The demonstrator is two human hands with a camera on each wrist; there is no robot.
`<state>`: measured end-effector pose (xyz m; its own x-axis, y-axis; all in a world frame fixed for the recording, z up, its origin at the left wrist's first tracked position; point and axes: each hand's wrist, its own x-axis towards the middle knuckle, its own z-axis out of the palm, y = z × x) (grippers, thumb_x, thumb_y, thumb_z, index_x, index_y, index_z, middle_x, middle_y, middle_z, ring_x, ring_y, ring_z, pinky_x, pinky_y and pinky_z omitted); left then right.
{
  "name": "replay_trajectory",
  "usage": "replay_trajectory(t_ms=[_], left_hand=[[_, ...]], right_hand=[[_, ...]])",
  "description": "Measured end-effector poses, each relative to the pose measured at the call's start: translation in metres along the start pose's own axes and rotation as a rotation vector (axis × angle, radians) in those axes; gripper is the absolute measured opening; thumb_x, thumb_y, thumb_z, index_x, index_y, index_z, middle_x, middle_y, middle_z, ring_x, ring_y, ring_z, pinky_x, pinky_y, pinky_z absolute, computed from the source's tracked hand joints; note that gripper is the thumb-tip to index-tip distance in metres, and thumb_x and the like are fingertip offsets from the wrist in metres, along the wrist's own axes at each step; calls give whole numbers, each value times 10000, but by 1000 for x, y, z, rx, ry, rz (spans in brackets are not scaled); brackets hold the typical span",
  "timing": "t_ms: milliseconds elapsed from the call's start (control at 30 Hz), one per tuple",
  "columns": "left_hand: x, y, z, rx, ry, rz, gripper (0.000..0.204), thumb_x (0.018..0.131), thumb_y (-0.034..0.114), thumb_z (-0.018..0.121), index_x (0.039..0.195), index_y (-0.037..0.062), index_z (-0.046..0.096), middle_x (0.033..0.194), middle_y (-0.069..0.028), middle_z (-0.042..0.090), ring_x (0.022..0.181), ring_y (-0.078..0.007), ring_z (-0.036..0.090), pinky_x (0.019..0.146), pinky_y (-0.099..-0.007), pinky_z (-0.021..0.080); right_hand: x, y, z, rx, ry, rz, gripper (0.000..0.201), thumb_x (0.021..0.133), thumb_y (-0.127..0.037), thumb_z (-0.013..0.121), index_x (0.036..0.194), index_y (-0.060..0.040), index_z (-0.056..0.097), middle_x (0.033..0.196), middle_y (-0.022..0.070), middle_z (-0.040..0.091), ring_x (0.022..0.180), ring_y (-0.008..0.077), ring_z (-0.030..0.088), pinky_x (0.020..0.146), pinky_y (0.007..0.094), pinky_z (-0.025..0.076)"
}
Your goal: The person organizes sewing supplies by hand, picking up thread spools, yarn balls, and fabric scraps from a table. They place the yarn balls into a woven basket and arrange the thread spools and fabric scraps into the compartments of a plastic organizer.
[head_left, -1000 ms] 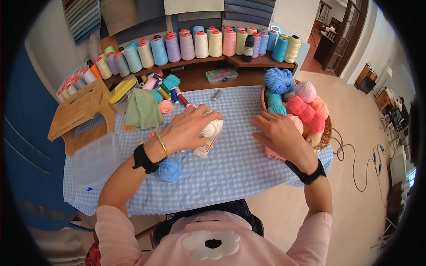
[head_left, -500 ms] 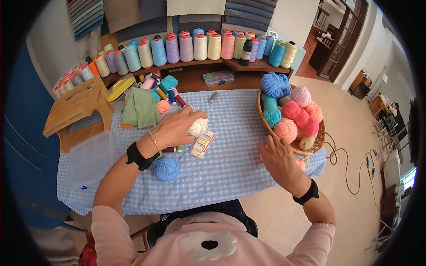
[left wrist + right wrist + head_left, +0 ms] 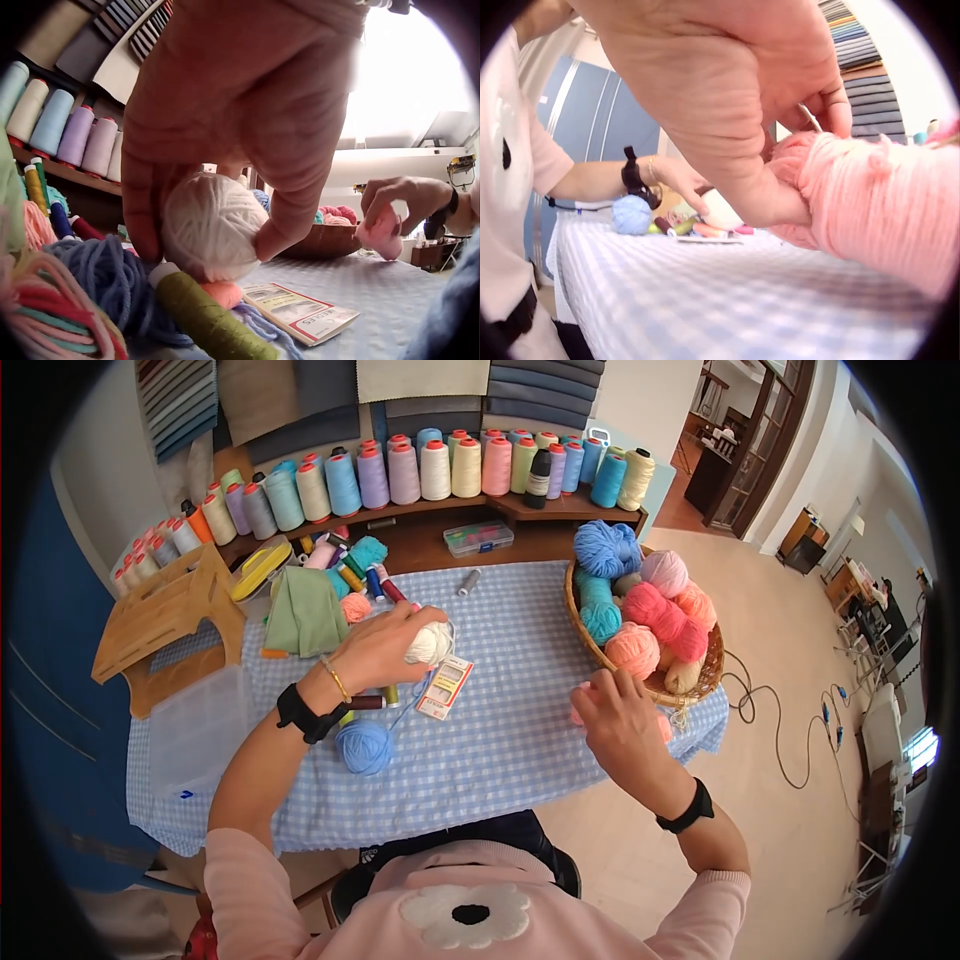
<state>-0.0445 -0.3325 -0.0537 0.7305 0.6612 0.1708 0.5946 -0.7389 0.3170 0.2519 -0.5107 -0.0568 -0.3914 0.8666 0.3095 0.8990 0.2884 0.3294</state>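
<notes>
My left hand point(image 3: 375, 652) grips a ball of white yarn point(image 3: 214, 225), thumb on one side and fingers on the other, low over the checked cloth. Close to it lie a needle packet point(image 3: 445, 687), a blue yarn ball point(image 3: 365, 747) and an olive thread spool point(image 3: 214, 322). Just in front of the basket, my right hand point(image 3: 625, 730) pinches one end of a pink yarn skein point(image 3: 885, 195). In the head view that hand hides much of the skein.
A wicker basket point(image 3: 573, 605) heaped with yarn stands on the right. Green cloth point(image 3: 305, 615), a wooden stand point(image 3: 165, 610) and a clear plastic box point(image 3: 200, 730) are on the left. Thread cones point(image 3: 435, 470) line the shelf behind; a grey spool point(image 3: 468, 581) lies at the back.
The left hand has carried the white yarn ball leftward, off the needle packet. My right hand has drawn back from the basket's side toward me, and its fingers have curled onto the pink skein.
</notes>
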Motion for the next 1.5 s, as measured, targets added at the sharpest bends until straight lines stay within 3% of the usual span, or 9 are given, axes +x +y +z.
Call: replay_trajectory(t_ms=[67,267,433,567,667,800,1133,1267,1500], left_hand=[[0,4,-3,-9,-42,-43,620,745,226,724,1324,201,503,1148,-150,558,1019,-370,622,868,-454,501],[0,3,-3,-38,-40,-58,630,743,213,733,1327,198,496,1141,-151,557,1035,-375,620,877,-454,505],[-1,3,-3,-41,-28,-50,600,762,211,733,1313,157,502,1126,-138,556,1041,-350,606,855,-429,498],[-1,0,-3,-53,-31,-48,596,774,215,731,1318,149,497,1163,-144,558,1064,-355,603,877,-428,497],[-1,1,-4,-61,-27,-30,598,777,212,726,1324,146,494,1186,-153,558,1076,-360,601,888,-429,497],[-1,-1,-1,-58,-25,-42,594,780,212,725,1322,140,494,1186,-160,558,1075,-362,600,891,-433,495],[1,-2,-4,-60,-37,-62,612,783,254,739,1333,158,491,1171,-164,568,1069,-375,607,897,-443,499],[1,-4,-3,-70,-41,-60,635,759,238,737,1340,176,490,1170,-166,571,1069,-380,616,899,-456,506],[1,-5,-2,-69,-45,-65,595,821,308,747,1331,133,496,1189,-163,569,1085,-357,592,910,-429,491]], right_hand=[[4,1,-29,273,120,53,379,670,-24,709,1027,-71,592,1023,113,532,959,292,528,831,399,458],[2,28,-104,75,381,262,560,615,35,735,1141,-98,601,1074,73,549,941,267,540,807,414,459],[-11,59,-48,-60,278,191,502,661,4,716,1138,-98,598,1072,77,552,969,262,549,830,414,465],[-26,67,-4,94,82,81,595,622,25,764,1175,-117,598,1160,72,565,1070,292,559,899,417,479],[-31,67,-3,310,205,255,803,629,-53,848,1356,-142,520,1323,114,514,1228,344,505,1006,471,428],[-44,74,8,201,192,318,967,608,-119,883,1462,-148,431,1373,111,486,1271,345,465,1074,491,350],[-28,84,38,208,300,174,722,704,-181,832,1341,-60,517,1194,113,612,1087,313,578,964,444,411],[-3,69,37,180,328,174,649,790,-266,770,1351,-55,521,1127,89,604,1036,275,575,901,430,434],[21,48,41,195,347,133,645,794,-253,747,1362,-51,519,1082,77,587,990,265,566,875,412,438]])
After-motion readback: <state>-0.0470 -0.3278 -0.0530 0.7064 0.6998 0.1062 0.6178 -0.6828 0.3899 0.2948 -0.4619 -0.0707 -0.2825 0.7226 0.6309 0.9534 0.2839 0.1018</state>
